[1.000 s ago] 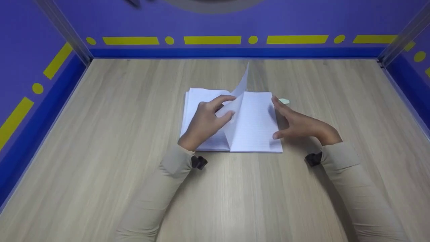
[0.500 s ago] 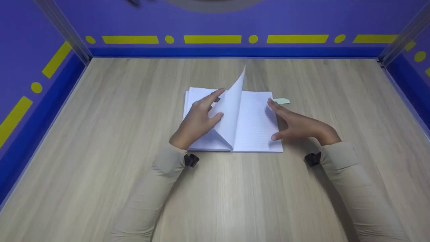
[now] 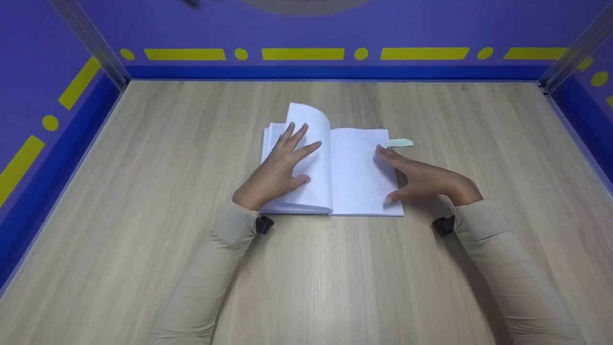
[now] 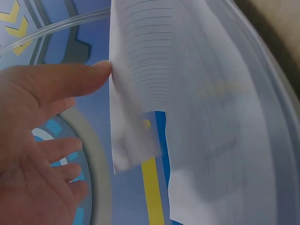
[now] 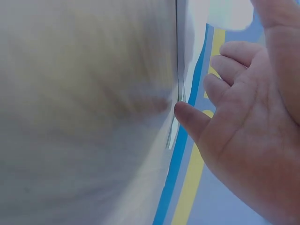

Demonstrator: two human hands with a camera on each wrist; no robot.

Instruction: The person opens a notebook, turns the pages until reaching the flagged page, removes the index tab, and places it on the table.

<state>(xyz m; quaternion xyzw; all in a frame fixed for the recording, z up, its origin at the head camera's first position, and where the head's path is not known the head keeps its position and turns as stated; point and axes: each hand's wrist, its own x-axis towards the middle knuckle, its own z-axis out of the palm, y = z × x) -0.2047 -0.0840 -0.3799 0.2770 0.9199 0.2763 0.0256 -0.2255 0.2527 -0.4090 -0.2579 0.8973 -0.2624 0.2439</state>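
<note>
An open notebook [image 3: 366, 172] with lined white pages lies on the table. On its left half, a loose page [image 3: 309, 115] curves up from the spine and leans left. My left hand [image 3: 280, 167] lies against this page with straight, spread fingers. In the left wrist view a fingertip meets the edge of a lined page [image 4: 129, 93]. My right hand [image 3: 421, 179] is at the notebook's right edge, its fingers extended over the margin and nothing gripped. A pale green tab [image 3: 401, 143] sticks out beyond that edge, just above the right hand.
The wood-grain table [image 3: 306, 278] runs up to a blue-purple back wall [image 3: 306, 33] with yellow dashes and dots. Similar panels stand at both sides. Each sleeve cuff carries a small black device [image 3: 444, 225].
The page that stood upright has swung over to the left. My left hand has moved left and its fingers have spread. My right hand has shifted slightly inward, showing more of the green tab.
</note>
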